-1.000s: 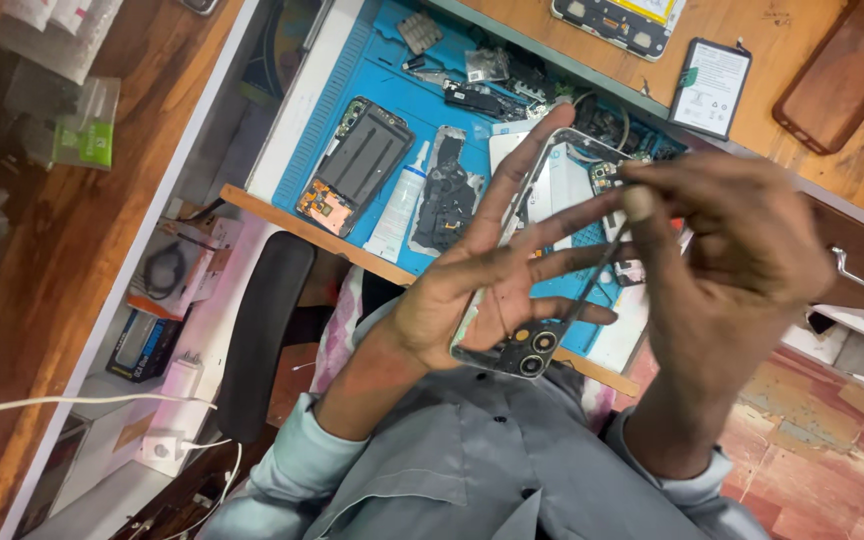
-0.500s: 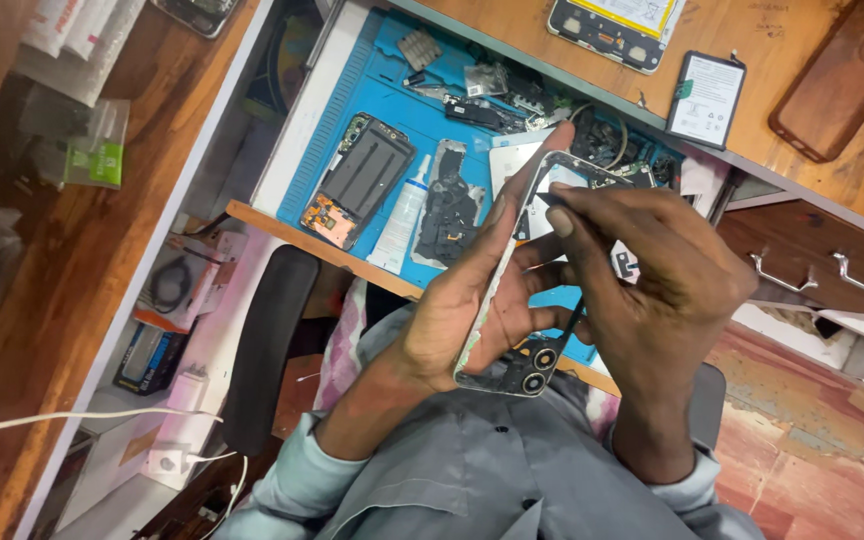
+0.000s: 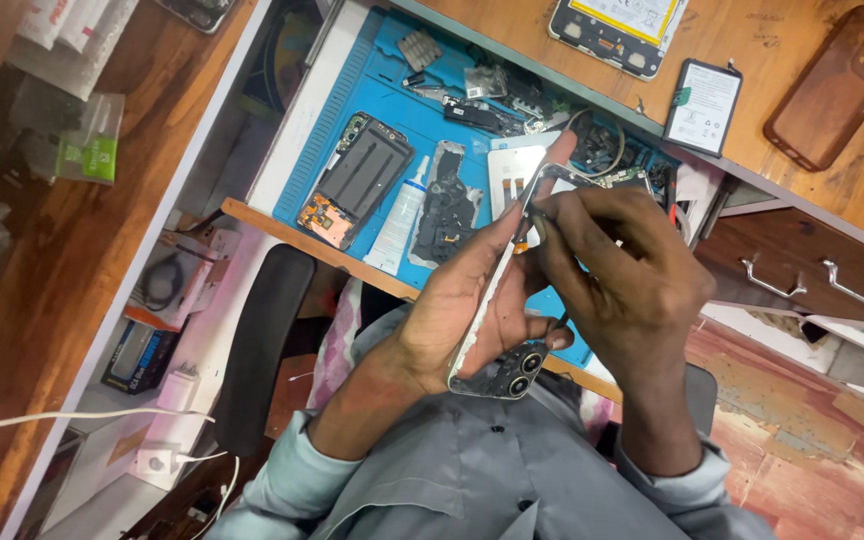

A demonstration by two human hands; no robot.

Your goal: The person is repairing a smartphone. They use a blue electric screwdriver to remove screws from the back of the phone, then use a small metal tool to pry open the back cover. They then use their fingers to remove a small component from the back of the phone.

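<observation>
We have the phone (image 3: 497, 325) up off the bench, held edge-on over our lap, camera end down near our shirt. Left hand (image 3: 452, 320) is cupped around its back, fingers wrapped to the far edge. Right hand (image 3: 632, 275) is bunched at the top end, fingertips pinched together on something thin; we can't tell whether it's a tool or a small part, it's hidden by the fingers.

Risks as we see them:
- Phone is gripped mostly by one hand, in the air. If the right hand pushes hard, it can twist out and fall to the floor.
- Pressing at the top edge with the frame unsupported can bend it or crack what's inside.
- Anything small freed here drops into our lap, not onto the blue mat (image 3: 372, 95).
- The mat is crowded: an opened phone (image 3: 357, 180), a white tube (image 3: 399, 215), a dark inner cover (image 3: 447, 205) and loose bits. Setting the phone down blind could knock those.
</observation>
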